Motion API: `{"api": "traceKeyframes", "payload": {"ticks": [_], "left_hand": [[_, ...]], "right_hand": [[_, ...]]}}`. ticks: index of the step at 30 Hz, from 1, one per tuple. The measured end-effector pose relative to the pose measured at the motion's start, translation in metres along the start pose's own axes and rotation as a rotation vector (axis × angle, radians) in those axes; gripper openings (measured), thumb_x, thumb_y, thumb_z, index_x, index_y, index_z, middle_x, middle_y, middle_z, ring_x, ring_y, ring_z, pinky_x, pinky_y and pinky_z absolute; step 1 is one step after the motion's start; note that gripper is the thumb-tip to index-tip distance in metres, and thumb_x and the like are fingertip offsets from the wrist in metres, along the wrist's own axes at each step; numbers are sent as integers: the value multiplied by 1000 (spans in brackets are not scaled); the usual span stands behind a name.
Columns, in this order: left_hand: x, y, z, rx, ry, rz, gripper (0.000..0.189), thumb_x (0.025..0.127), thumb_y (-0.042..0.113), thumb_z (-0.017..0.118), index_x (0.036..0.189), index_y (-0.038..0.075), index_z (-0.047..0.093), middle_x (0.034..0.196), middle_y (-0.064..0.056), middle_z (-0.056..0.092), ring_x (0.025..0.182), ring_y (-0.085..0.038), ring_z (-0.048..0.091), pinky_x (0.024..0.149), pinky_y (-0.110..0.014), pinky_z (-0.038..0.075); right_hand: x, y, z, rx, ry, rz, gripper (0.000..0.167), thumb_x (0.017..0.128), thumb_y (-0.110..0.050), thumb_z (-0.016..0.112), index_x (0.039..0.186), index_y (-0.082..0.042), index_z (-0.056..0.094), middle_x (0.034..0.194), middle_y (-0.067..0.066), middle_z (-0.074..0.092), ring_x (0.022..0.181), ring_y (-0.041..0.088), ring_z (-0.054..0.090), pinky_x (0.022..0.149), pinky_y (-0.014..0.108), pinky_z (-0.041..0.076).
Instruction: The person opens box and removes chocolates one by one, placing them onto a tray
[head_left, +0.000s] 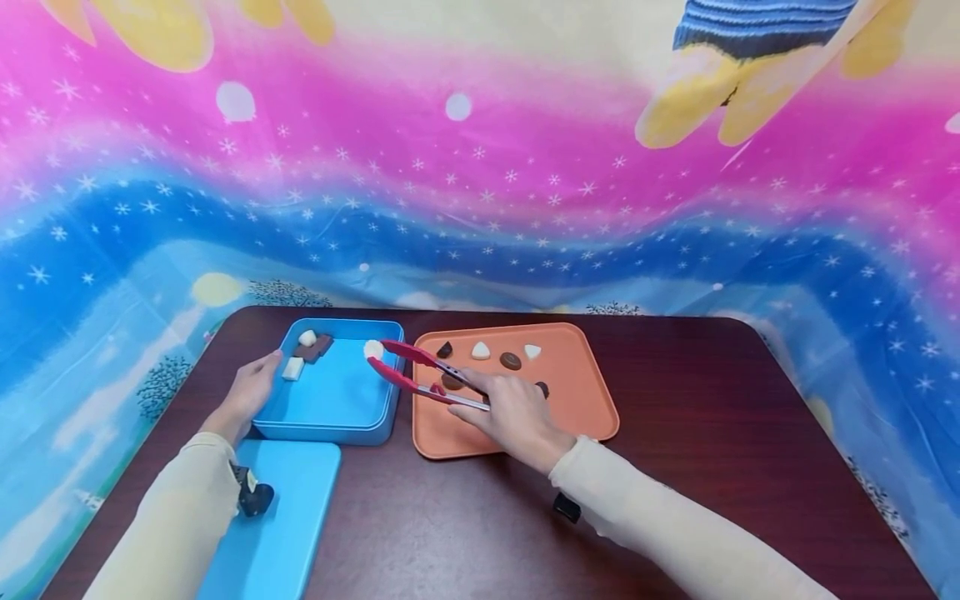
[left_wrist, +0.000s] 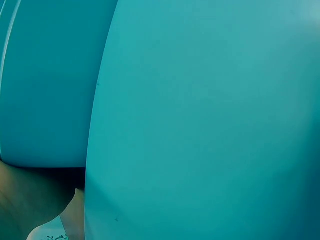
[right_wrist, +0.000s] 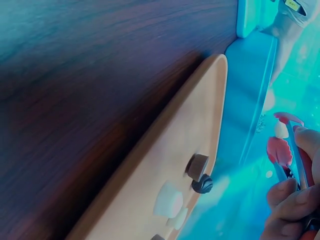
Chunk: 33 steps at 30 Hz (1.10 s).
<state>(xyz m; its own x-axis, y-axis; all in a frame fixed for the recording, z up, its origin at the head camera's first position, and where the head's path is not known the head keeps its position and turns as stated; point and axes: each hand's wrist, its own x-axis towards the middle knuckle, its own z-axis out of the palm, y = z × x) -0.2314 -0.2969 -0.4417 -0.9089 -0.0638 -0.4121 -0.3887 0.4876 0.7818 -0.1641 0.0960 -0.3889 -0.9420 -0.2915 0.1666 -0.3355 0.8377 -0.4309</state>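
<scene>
Straight to the right hand's grip (head_left: 519,417): curled round a pair of slim metal tongs with red ends (head_left: 411,383), and pinching one small, round white piece (head_left: 372,350) between the tips! Holding it over the inside of an open-topped, rectangular sky-blue box (head_left: 337,392), near the box's right edge. Across to the left hand's grip (head_left: 247,390), set against the box's left edge and partly hidden; cannot tell how far spread or curled. Looking inside, towards the box's far left corner: spotting a small rounded white piece (head_left: 307,337) and flat-sided brown pieces (head_left: 323,345), plus a blocky white piece (head_left: 293,369) a touch nearer along the left edge. Swinging right, just beside the box, to a shallow orange tray with rounded corners (head_left: 581,400). Counting along its far edge, left to right: a dark wedge-shaped piece (head_left: 445,350), a triangular white piece (head_left: 480,352), a brown oval piece (head_left: 511,361), a smaller white triangular piece (head_left: 532,352). Catching also a dark piece (head_left: 542,389) beside the right hand. Back left, finding a flat sky-blue lid (head_left: 300,500) in front of the box's near edge, towards the left edge of the dark reddish-brown worktop (head_left: 712,433).
</scene>
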Motion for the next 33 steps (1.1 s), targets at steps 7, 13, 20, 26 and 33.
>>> {"api": "traceKeyframes", "payload": {"ticks": [7, 13, 20, 26, 33], "left_hand": [[0, -2, 1, -5, -1, 4, 81, 104, 64, 13, 162, 9, -4, 169, -25, -5, 154, -53, -2, 121, -74, 10], [-1, -2, 0, -5, 3, 7, 81, 104, 64, 13, 162, 9, -4, 169, -25, -5, 154, -53, -2, 121, -74, 9], [-3, -2, 1, -3, 0, 10, 82, 104, 65, 13, 162, 10, -4, 169, -24, -5, 154, -53, -2, 121, -74, 10], [-2, -1, 0, -4, 0, 17, 81, 104, 64, 13, 162, 11, -5, 169, -24, -5, 154, -53, -2, 120, -74, 9], [-1, 1, 0, -4, -9, 25, 81, 104, 64, 13, 162, 10, -4, 169, -23, -6, 154, -52, -4, 121, -74, 9]], "right_hand": [[-10, 9, -5, -10, 2, 29, 54, 86, -53, 76, 135, -34, 66, 70, -10, 66, 54, 8, 47, 50, 27, 37], [-18, 15, -11, 26, -8, 53, 57, 87, -52, 75, 139, -29, 64, 82, -4, 73, 59, 10, 49, 51, 28, 38], [-28, 24, -17, 17, -3, 83, 58, 86, -52, 77, 137, -29, 66, 68, -8, 62, 59, 11, 48, 52, 28, 38], [-33, 32, -22, 10, -2, 103, 59, 85, -51, 78, 137, -25, 66, 72, -4, 60, 57, 12, 45, 49, 26, 36], [-39, 42, -28, 3, 2, 109, 61, 85, -48, 79, 138, -22, 65, 75, -3, 63, 57, 13, 45, 48, 26, 36]]}}
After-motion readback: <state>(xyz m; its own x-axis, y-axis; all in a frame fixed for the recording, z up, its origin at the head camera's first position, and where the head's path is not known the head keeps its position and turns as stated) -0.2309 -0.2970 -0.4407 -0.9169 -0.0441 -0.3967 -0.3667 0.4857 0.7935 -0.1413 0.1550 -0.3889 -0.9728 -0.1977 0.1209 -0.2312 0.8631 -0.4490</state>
